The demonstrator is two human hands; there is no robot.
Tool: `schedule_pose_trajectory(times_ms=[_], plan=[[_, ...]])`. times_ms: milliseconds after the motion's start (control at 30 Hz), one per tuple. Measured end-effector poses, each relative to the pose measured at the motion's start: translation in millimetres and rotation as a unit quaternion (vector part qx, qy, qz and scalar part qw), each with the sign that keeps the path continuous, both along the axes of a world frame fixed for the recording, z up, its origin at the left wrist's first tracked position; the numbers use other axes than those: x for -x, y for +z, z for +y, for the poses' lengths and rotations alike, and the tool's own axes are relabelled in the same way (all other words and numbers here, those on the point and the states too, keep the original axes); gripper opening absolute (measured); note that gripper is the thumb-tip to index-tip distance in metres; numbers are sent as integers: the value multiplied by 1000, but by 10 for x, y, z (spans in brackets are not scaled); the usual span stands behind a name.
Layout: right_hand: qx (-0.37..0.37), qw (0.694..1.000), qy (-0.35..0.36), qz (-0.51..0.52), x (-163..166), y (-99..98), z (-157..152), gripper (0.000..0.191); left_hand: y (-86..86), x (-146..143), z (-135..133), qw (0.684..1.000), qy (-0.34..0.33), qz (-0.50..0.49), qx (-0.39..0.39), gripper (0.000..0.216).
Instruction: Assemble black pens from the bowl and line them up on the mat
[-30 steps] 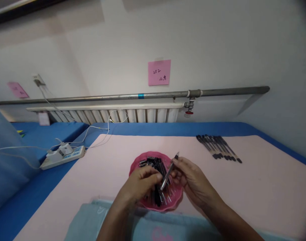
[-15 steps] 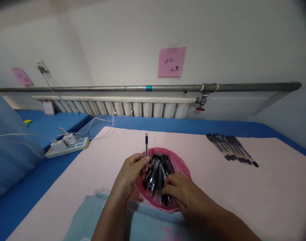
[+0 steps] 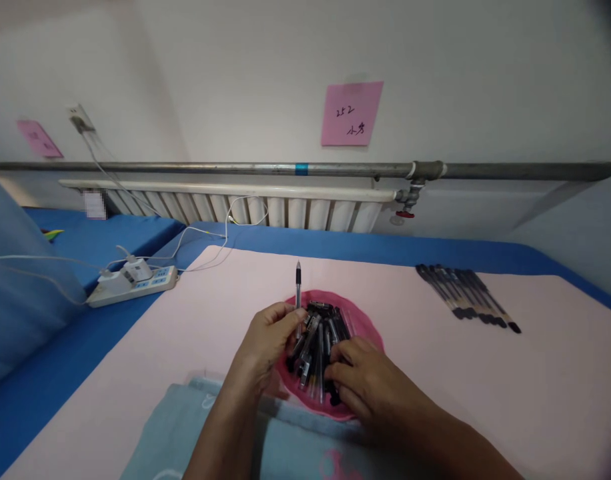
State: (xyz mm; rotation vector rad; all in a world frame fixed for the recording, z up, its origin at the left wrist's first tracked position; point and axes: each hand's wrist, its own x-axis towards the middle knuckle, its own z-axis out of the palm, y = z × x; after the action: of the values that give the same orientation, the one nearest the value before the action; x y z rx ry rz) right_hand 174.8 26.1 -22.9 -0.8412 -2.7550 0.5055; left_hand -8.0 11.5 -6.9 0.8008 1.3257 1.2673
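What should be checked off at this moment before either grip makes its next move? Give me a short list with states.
1. Pen secure in the left grip: ok, pinched between thumb and fingers, tip up.
2. Pen's tip covered: not ok, it is bare.
3. Right grip holding a single item: cannot tell, its fingertips are partly hidden at the loose pile.
4. Pink basket resting on the pink sheet: ok, it looks level.
5. Row of pens away from both hands: ok, lying off to the right.
6. Power strip away from the basket: ok, well to the left.
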Motion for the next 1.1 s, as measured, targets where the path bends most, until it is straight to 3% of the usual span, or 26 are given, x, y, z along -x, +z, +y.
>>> schedule_pose_trajectory(times_ms=[600,900,1100], plan=[[-15,1000,-4,-11,38,-13,6,17,-38,-18,6,1000,-4,15,3,29],[-41,997,-4,-61,165,-10,46,13,-60,-43,7,1000,-6,26,-2,29],[-45,990,-15,-133,249,97,5,12,-54,-51,2,1000,-12,23,9,28]])
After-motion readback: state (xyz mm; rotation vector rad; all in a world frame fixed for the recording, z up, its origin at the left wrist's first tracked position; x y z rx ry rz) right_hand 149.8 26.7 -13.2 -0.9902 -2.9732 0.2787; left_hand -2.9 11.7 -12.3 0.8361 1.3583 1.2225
